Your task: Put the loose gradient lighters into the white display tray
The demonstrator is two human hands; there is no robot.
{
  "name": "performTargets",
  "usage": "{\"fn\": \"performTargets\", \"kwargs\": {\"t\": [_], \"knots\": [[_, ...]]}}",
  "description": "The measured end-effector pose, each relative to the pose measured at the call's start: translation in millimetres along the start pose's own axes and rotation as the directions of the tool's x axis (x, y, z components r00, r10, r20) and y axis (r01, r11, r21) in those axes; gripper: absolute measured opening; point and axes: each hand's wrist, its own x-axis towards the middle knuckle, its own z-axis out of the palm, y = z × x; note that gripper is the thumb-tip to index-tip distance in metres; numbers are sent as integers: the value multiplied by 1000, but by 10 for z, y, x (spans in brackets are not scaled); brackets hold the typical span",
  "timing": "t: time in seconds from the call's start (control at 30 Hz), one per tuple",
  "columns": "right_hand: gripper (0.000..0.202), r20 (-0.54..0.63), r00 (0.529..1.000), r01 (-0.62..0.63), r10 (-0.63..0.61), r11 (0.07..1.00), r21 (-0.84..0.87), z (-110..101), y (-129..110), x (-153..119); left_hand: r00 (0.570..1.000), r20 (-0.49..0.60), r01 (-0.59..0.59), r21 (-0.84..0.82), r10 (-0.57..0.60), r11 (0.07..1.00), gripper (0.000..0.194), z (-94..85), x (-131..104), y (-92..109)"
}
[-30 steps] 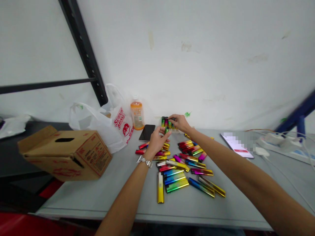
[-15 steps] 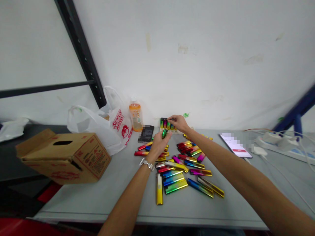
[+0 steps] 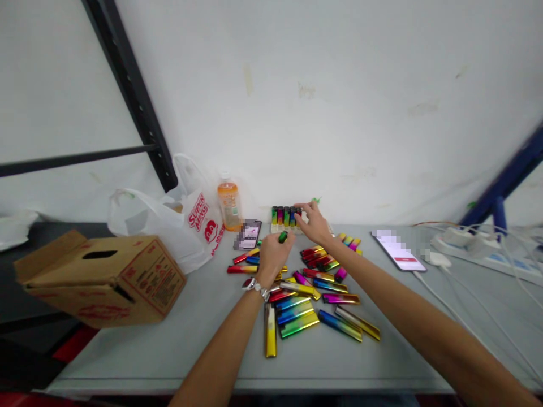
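My left hand (image 3: 275,253) is closed around a green lighter (image 3: 283,237), its top end poking up from the fist above the table. Further back, a row of shiny lighters (image 3: 280,216) with black tops stands upright in a pale holder (image 3: 276,229). At the right end of that row, my right hand (image 3: 314,225) has its thumb and forefinger about the last lighter (image 3: 298,212); the fingers partly cover it. Many loose metallic lighters, among them a green-and-gold lighter (image 3: 299,326), lie flat beneath and between my forearms.
A cardboard box (image 3: 144,280) and a white plastic bag (image 3: 186,226) stand at left. Beside them are an orange drink bottle (image 3: 229,204) and a dark phone (image 3: 248,235). A lit phone (image 3: 397,251) with a cable lies right, near a power strip (image 3: 509,257).
My right hand has shifted right along the standing row, leaving a green lighter upright there. My left hand still holds its green lighter. The view has tilted slightly.
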Motion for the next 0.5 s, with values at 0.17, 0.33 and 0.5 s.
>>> {"fn": "performTargets", "kwargs": {"t": [0.17,0.33,0.5], "knots": [[27,-65,997,-15,34,963,268,-165,-108,-477,999,-3,-48,55,48,997,35,51,-14,58],[22,-47,998,-23,42,938,347,-309,-177,-669,992,20,-125,62,124,990,41,103,-87,112],[20,-39,998,-25,42,930,367,-318,-164,-722,994,16,-108,7,108,994,49,92,-129,145]]}}
